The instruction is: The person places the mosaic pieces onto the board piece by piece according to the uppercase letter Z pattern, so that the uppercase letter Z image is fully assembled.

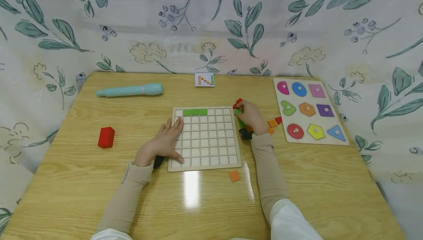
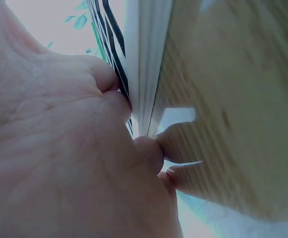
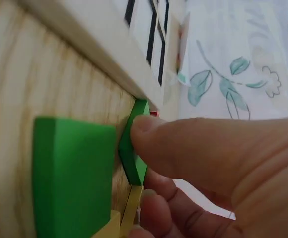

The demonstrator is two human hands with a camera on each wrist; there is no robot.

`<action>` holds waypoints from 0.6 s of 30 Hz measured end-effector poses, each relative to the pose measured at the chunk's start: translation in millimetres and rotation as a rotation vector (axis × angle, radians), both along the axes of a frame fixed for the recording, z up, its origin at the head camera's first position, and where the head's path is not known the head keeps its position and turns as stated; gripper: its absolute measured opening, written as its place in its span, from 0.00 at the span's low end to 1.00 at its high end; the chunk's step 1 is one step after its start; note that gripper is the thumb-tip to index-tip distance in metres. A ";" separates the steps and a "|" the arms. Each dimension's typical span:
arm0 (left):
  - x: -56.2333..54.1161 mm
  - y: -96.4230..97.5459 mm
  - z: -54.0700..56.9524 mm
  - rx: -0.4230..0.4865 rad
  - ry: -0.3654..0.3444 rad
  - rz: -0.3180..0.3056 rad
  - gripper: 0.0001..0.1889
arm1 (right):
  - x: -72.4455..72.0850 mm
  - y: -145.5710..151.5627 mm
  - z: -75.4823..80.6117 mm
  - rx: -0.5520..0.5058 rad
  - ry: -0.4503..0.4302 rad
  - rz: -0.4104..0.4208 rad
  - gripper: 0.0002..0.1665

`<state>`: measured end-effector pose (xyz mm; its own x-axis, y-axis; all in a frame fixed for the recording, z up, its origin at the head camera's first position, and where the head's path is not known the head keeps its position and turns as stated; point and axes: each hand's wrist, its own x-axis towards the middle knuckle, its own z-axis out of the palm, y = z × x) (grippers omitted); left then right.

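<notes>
A white grid board with a wooden rim lies mid-table, and a row of green tiles sits in its top row. With fingers spread, my left hand rests on the board's left edge. In the left wrist view its palm is beside the board's rim. Past the board's right edge, my right hand pinches a green tile between thumb and fingers. Close by lies another green tile. Red tiles show beyond the fingertips; the hand partly hides the loose pile.
Orange tiles lie right of my right wrist, and a single orange tile below the board. A shape puzzle stands at right. A red block, a teal marker and a small pattern card surround the board.
</notes>
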<state>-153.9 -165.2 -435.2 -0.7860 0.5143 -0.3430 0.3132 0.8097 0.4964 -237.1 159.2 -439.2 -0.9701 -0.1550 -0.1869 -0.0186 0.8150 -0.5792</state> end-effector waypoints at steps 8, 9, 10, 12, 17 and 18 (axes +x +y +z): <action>-1.6 -0.8 0.9 -0.016 -0.003 -0.014 0.74 | 0.8 -10.1 1.0 -0.016 0.089 -0.027 0.19; -1.6 -1.0 0.8 -0.020 -0.001 -0.015 0.74 | 1.0 -11.3 0.4 -0.044 0.112 -0.040 0.19; -1.6 -1.0 0.8 -0.024 0.001 -0.014 0.74 | 1.2 -12.4 -0.2 -0.076 0.132 -0.057 0.19; -0.7 -0.8 1.0 -0.026 0.002 -0.016 0.74 | 1.9 -14.5 -0.2 -0.153 0.160 -0.096 0.20; 1.8 0.7 2.4 -0.012 0.003 -0.013 0.74 | 3.0 -24.7 0.4 -0.311 0.174 -0.119 0.18; 2.0 1.0 2.7 -0.008 0.005 -0.012 0.74 | 3.2 -27.9 0.4 -0.329 0.167 -0.108 0.16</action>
